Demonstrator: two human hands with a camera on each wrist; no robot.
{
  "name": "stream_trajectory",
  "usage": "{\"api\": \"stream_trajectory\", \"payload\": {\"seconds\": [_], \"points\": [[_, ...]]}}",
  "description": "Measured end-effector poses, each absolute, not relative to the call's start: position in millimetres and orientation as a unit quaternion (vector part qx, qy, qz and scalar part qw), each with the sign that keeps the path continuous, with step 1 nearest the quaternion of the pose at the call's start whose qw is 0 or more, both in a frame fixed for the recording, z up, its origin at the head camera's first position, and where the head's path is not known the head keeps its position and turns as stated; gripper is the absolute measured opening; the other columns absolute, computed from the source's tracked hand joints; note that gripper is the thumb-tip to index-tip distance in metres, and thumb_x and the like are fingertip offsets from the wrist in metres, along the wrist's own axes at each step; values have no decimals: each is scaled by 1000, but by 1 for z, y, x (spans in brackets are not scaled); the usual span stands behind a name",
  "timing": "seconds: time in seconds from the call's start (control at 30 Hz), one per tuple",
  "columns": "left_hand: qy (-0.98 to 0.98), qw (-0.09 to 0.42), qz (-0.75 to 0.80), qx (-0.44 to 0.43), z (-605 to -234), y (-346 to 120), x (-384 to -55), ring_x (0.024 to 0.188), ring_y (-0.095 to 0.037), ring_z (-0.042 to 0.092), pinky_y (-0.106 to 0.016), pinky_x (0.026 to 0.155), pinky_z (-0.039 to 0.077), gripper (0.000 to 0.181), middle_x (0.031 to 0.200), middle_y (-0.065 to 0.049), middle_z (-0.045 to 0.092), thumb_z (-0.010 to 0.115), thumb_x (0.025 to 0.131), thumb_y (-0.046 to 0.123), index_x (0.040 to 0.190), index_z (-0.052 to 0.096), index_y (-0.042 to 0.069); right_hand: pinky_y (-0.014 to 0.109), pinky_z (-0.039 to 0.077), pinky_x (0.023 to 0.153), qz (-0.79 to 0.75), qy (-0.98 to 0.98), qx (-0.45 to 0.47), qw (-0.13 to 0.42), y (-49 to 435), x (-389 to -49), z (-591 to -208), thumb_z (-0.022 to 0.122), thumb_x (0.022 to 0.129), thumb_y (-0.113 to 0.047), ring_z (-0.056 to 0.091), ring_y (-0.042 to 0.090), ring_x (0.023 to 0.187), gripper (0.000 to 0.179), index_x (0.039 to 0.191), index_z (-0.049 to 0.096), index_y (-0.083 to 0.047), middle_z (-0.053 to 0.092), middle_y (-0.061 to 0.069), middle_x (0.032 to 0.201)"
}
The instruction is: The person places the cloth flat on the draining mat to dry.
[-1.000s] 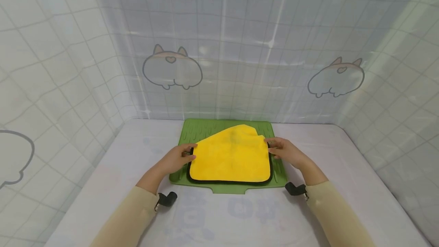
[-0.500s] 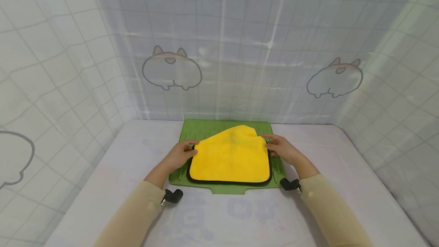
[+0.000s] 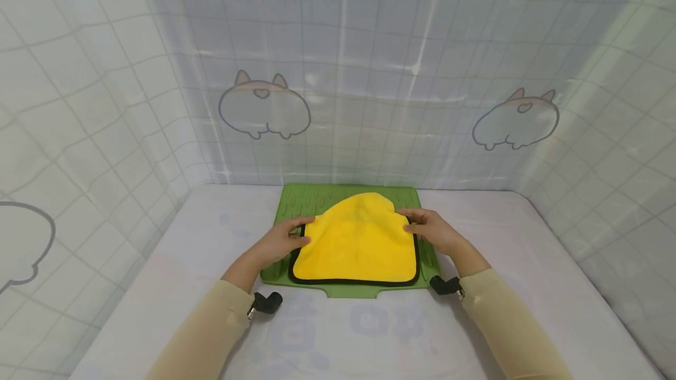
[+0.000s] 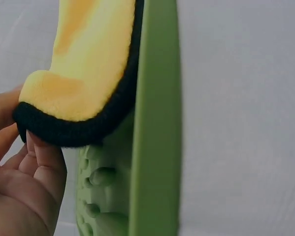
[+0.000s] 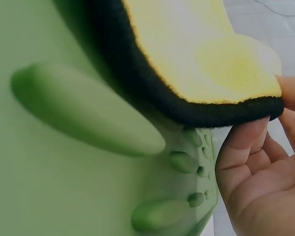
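Note:
A yellow cloth [image 3: 356, 245] with a black border lies over a green ridged drying mat [image 3: 351, 291], its far part raised in a rounded hump. My left hand [image 3: 276, 242] pinches the cloth's left edge between thumb and fingers. At the right edge, my right hand [image 3: 435, 230] holds it the same way. The left wrist view shows the lifted border of the cloth [image 4: 90, 64] above the mat's knobs, gripped by the left hand [image 4: 26, 184]. In the right wrist view, the right hand [image 5: 265, 182] grips a curled-up corner of the cloth [image 5: 191, 54].
The mat rests on a white printed table cover [image 3: 338, 339] near the back wall. White grid-patterned curtains [image 3: 391, 87] enclose the back and both sides. A black camera mount [image 3: 268, 302] is strapped at the left wrist, another black mount [image 3: 445, 284] at the right.
My left hand has shifted to the right, drawing the cloth's left edge inward. My right hand has moved slightly left. The cloth's far part now bulges into a rounder hump.

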State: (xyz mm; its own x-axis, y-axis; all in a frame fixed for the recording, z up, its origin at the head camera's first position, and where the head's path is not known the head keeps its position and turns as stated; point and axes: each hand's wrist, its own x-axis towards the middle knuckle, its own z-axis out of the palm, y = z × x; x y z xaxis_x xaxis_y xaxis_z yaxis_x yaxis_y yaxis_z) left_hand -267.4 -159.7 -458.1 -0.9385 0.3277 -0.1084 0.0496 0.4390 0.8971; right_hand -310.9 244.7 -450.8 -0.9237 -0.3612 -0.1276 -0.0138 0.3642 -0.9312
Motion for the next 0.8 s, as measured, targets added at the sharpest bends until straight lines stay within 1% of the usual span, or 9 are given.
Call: {"api": "stream_trajectory", "payload": {"seconds": [0.07, 0.13, 0.2, 0.27, 0.33, 0.4, 0.47, 0.63, 0.8], "points": [[848, 120, 504, 110, -455, -159, -265, 126, -38, 53, -49, 97, 51, 55, 157, -10, 38, 66, 99, 21, 151, 47, 26, 30, 41, 64, -552, 812, -110, 155, 245, -311, -452, 66, 98, -13, 43, 19, 71, 47, 144, 56, -9, 53, 13, 141], [858, 106, 491, 109, -452, -157, -261, 99, -31, 62, -42, 81, 56, 58, 143, -12, 53, 67, 98, 20, 152, 45, 27, 31, 41, 63, -550, 815, -106, 147, 245, -311, -452, 67, 98, -14, 43, 20, 70, 48, 144, 55, -10, 55, 13, 137], [869, 91, 474, 110, -449, -155, -258, 74, -23, 55, -34, 65, 51, 61, 122, -15, 60, 67, 98, 20, 154, 42, 27, 31, 42, 63, -554, 817, -92, 133, 246, -311, -453, 68, 97, -15, 43, 21, 68, 49, 144, 56, -11, 57, 12, 132], [881, 70, 454, 116, -448, -154, -254, 63, -20, 42, -31, 56, 43, 63, 121, -19, 58, 67, 98, 18, 155, 40, 24, 31, 45, 65, -559, 817, -81, 116, 247, -310, -453, 69, 97, -16, 46, 22, 71, 51, 145, 55, -12, 57, 14, 132], [898, 45, 421, 121, -447, -154, -251, 67, -18, 45, -29, 59, 44, 65, 133, -23, 53, 66, 99, 18, 157, 37, 21, 32, 49, 68, -564, 817, -75, 97, 249, -310, -453, 70, 96, -18, 52, 21, 78, 53, 146, 54, -13, 54, 13, 140], [914, 21, 386, 125, -446, -155, -248, 79, -19, 51, -31, 65, 48, 66, 154, -21, 38, 67, 98, 17, 157, 35, 16, 32, 51, 73, -571, 814, -73, 83, 252, -308, -452, 71, 96, -18, 58, 20, 88, 55, 147, 52, -12, 46, 12, 150], [927, 7, 355, 125, -445, -156, -246, 90, -21, 54, -33, 71, 50, 67, 162, -21, 24, 67, 98, 17, 157, 35, 14, 33, 53, 77, -571, 814, -78, 73, 254, -306, -451, 71, 95, -18, 62, 18, 95, 57, 148, 51, -10, 40, 12, 156], [935, 27, 333, 116, -443, -158, -244, 96, -23, 56, -35, 74, 52, 65, 159, -22, 30, 70, 96, 19, 154, 41, 11, 38, 54, 80, -533, 838, -79, 81, 259, -303, -448, 73, 94, -23, 63, 22, 94, 53, 143, 57, -9, 45, 14, 152], [928, 79, 349, 103, -443, -161, -247, 81, -20, 56, -32, 62, 49, 52, 139, -16, 55, 72, 95, 23, 143, 56, 10, 37, 54, 80, -473, 868, -76, 129, 258, -302, -445, 73, 94, -24, 60, 23, 83, 46, 136, 62, -6, 49, 20, 145]]}}
